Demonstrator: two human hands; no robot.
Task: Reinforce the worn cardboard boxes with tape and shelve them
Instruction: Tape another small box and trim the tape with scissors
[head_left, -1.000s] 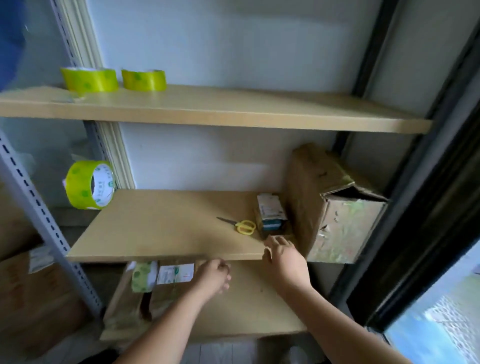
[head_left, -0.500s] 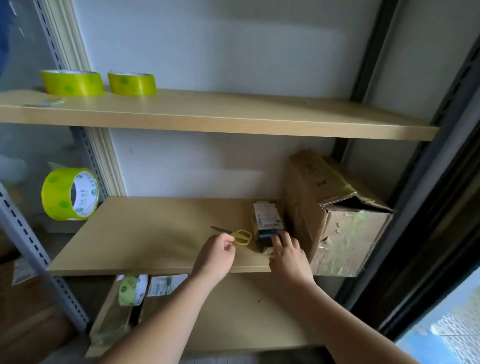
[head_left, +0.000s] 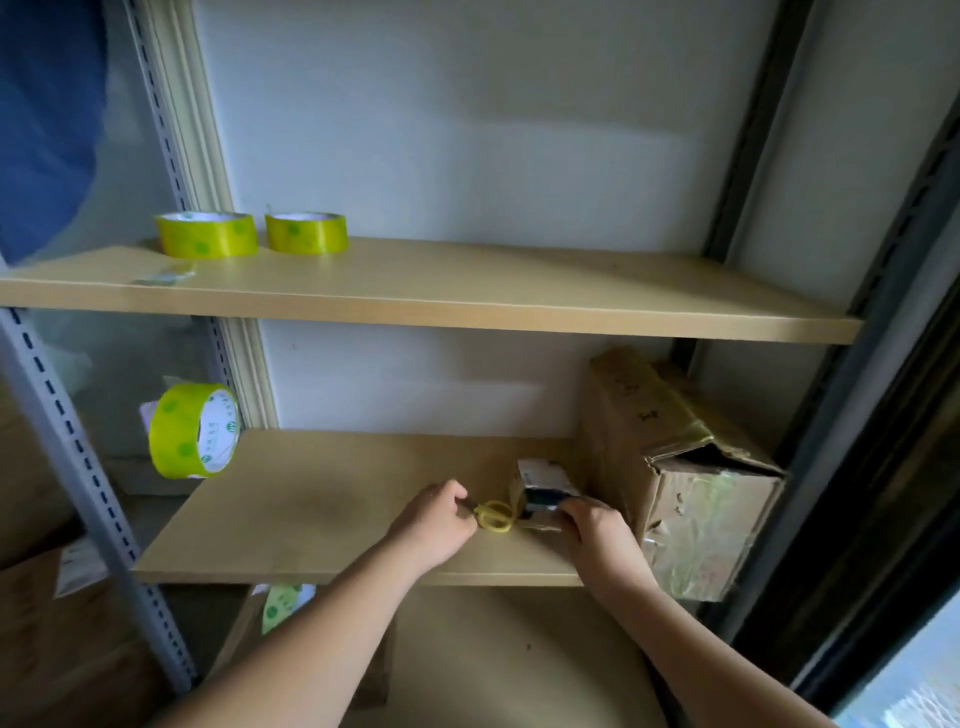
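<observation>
- Left hand (head_left: 434, 519) is curling round the blade end of the scissors (head_left: 496, 515), lower centre of frame.
- Right hand (head_left: 597, 525) is gripping the small box (head_left: 543, 491) at its near end.
- Small box is lying on the middle shelf (head_left: 311, 514), long axis running away from the viewer, touching the big box (head_left: 675, 467) to its right.
- Scissors are lying between both hands, handles toward the small box; left hand is nearer.
- Tape rolls (head_left: 254, 234) are sitting upper left, well apart.

Two tape rolls (head_left: 206, 235) (head_left: 306, 233) at upper left on the top shelf (head_left: 519, 291); on the middle shelf (head_left: 311, 499), scissors (head_left: 496, 515) left of a small box (head_left: 545, 486), large cardboard box (head_left: 675, 467) at right edge.
</observation>
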